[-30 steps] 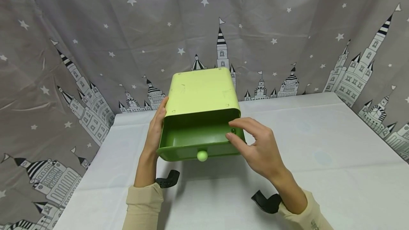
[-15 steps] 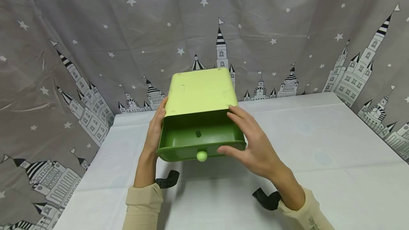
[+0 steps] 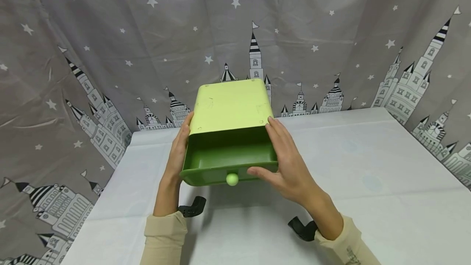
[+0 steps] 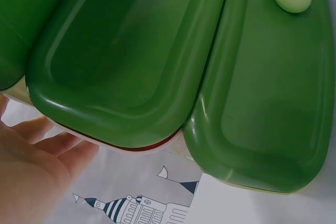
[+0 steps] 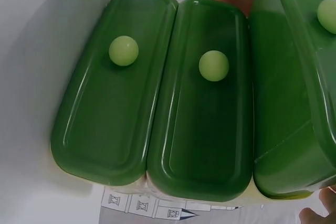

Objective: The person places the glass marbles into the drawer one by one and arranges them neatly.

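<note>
A small chest with a yellow-green shell (image 3: 232, 105) and dark green drawers stands between both hands. Its top drawer (image 3: 209, 178), with a round pale green knob (image 3: 232, 179), is pulled out; the visible inner floor is bare. Along the chest's left side rests my left hand (image 3: 178, 154), its palm side against the wall. My right hand (image 3: 292, 171) lies at the right side, fingers extended to the shell's front corner and thumb across the drawer front. Below, the right wrist view shows the middle drawer (image 5: 202, 129) and bottom drawer (image 5: 102, 119) pushed in.
A white cloth covers the table (image 3: 368, 216) under the chest. Behind hangs a grey curtain (image 3: 312, 23) printed with stars and castles. Black wrist-worn devices (image 3: 303, 229) sit below both hands.
My right hand has let go a small dark, shiny bead-like thing into the top drawer; it rolled left and is now out of sight. That hand then moved onto the chest's right side.
</note>
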Motion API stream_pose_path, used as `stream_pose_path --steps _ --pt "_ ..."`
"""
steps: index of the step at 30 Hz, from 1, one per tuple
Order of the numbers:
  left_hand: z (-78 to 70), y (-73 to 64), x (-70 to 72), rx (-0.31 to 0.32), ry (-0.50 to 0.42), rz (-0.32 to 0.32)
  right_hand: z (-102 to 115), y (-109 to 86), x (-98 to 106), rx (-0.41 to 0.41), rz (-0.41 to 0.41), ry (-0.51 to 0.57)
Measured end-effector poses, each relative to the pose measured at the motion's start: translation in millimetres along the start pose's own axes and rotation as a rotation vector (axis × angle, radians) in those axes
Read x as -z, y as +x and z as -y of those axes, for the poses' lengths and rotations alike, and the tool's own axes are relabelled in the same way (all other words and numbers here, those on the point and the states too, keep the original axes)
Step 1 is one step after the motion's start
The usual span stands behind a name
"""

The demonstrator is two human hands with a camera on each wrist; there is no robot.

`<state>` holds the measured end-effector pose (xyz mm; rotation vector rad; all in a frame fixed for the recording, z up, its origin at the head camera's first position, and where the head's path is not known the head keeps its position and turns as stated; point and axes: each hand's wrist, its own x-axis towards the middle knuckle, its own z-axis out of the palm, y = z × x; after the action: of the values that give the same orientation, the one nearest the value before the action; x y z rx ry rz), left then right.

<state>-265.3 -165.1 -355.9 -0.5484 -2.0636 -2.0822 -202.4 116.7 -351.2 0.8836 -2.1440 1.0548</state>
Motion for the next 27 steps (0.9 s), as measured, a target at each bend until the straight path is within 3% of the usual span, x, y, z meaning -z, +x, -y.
stream_pose_path --steps 12,19,23,27 --pt "-0.1 -0.4 2.2 0.012 -0.040 0.046 -10.7 5.6 -11.6 -0.048 -0.155 0.045" --pt "-0.4 -1.8 1.9 0.025 -0.032 0.050 -17.2 12.7 -19.2 -0.094 -0.199 0.041" --pt "-1.5 -2.4 1.4 0.008 -0.048 0.058 -21.9 19.2 -22.8 -0.106 -0.217 0.026" --pt "1.1 -3.5 2.9 -0.047 -0.045 0.093 -26.5 26.2 -26.7 -0.095 -0.272 -0.015"
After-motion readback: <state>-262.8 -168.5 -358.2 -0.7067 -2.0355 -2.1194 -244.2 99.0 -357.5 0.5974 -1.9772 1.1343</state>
